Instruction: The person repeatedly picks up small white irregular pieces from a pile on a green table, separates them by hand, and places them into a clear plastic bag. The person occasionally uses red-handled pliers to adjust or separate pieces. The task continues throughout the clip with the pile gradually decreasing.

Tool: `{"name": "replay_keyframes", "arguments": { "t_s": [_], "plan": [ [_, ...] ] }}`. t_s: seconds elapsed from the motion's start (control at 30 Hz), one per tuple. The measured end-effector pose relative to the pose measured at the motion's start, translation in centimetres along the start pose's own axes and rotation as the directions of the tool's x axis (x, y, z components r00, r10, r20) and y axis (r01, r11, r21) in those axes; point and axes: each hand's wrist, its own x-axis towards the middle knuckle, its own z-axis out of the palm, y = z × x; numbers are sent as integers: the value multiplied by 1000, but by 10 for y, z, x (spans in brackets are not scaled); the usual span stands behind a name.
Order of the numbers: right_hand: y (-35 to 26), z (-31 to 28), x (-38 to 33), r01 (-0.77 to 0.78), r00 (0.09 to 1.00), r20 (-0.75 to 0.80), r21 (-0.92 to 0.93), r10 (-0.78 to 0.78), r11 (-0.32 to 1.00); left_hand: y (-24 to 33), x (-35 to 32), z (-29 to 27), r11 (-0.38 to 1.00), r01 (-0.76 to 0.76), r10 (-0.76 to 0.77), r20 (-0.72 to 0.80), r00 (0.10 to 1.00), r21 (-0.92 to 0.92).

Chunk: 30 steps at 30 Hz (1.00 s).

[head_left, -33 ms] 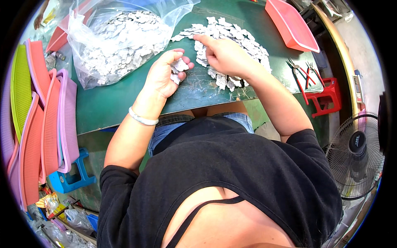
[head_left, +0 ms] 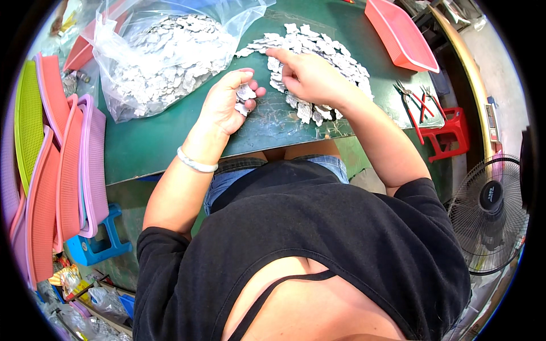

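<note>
Several small, flat, grey-white pieces with scalloped edges [head_left: 244, 98] lie in my left hand [head_left: 227, 102], its fingers curled round them and palm turned up. My right hand [head_left: 310, 79] reaches over a loose heap of the same pieces [head_left: 341, 57] on the green table [head_left: 165, 142]. Its index finger is stretched out to a piece at the heap's left edge; the thumb stands apart, and I see nothing gripped. Left of the heap, a clear plastic bag [head_left: 170, 62] lies open, filled with many more such pieces.
A pink tray [head_left: 404, 37] stands at the far right. Red-handled pliers [head_left: 410, 108] lie at the table's right edge, above a red stool [head_left: 452, 133]. Stacked coloured baskets [head_left: 68, 165] and a blue stool [head_left: 99, 241] are at left. A fan [head_left: 490, 196] stands at right.
</note>
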Motion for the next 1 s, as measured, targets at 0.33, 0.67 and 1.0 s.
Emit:
{"name": "replay_keyframes", "arguments": {
  "t_s": [0.33, 0.67, 1.0],
  "plan": [
    [2, 7, 6, 30, 1000, 10, -67, -29, 997, -1, 1, 2, 995, 40, -40, -8, 999, 91],
    [5, -12, 14, -299, 954, 201, 597, 221, 744, 0, -2, 15, 951, 56, -54, -15, 998, 303],
    [-1, -10, 0, 19, 977, 212, 20, -23, 1000, -3, 0, 5, 976, 32, -34, 3, 999, 215]
  ]
}}
